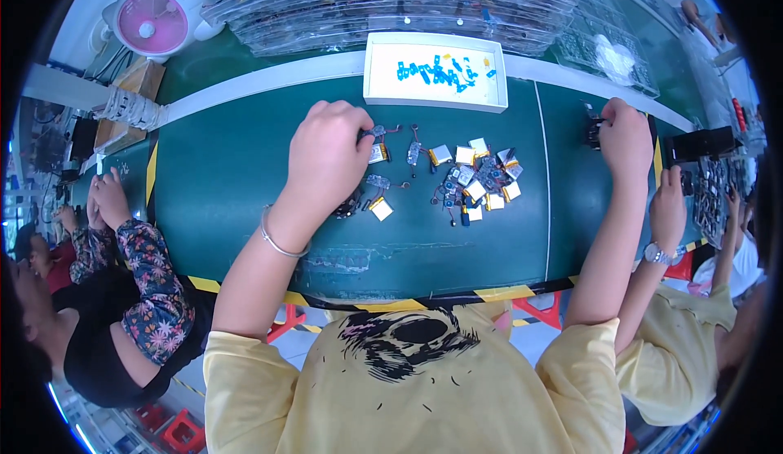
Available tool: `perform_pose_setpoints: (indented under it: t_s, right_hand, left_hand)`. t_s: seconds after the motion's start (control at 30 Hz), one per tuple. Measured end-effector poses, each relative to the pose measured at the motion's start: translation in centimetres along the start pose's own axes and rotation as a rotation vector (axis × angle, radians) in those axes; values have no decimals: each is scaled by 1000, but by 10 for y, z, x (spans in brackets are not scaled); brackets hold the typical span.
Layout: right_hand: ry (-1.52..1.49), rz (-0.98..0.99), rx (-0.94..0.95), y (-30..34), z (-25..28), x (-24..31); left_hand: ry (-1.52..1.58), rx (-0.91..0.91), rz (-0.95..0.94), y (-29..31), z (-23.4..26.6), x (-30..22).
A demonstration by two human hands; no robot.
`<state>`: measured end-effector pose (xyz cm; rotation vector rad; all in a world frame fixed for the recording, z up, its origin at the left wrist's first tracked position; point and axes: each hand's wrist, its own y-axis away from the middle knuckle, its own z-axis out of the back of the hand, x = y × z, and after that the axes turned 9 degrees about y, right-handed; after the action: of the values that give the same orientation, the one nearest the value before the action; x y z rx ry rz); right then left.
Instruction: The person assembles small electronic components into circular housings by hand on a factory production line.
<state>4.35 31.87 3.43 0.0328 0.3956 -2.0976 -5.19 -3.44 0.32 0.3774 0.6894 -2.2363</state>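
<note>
Circuit board [373, 133], small, grey, with red wire, pinched at left hand [326, 156] fingertips, far-right of knuckles, over green bench [236, 177]. Left hand closed around it. Right hand [624, 137] closed on small black part [593, 132], far right of bench. Loose pile of boards and silver-yellow battery cells [477, 181] between hands, on mat. White tray [435, 72] with blue pieces beyond pile. Pink fan [155, 13] far left. Co-worker sleeves at both sides.

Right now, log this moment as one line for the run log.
left hand: holding small wired board | right hand: gripping small black part | green mat: heap of small batteries | white tray: blue pieces
</note>
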Motion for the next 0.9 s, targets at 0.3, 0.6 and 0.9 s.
perform_pose_setpoints:
  t_s: [0.3, 0.6, 0.9]
  right_hand:
    - [-360, 32, -294, 30, 27, 38]
    - [-928, 673, -340, 93, 57, 154]
    - [-1475, 291, 162, 90, 39, 139]
  left_hand:
    - [1090, 54, 533, 7, 24, -8]
    - [1529, 99, 576, 17, 38, -51]
    - [1, -76, 320, 74, 39, -13]
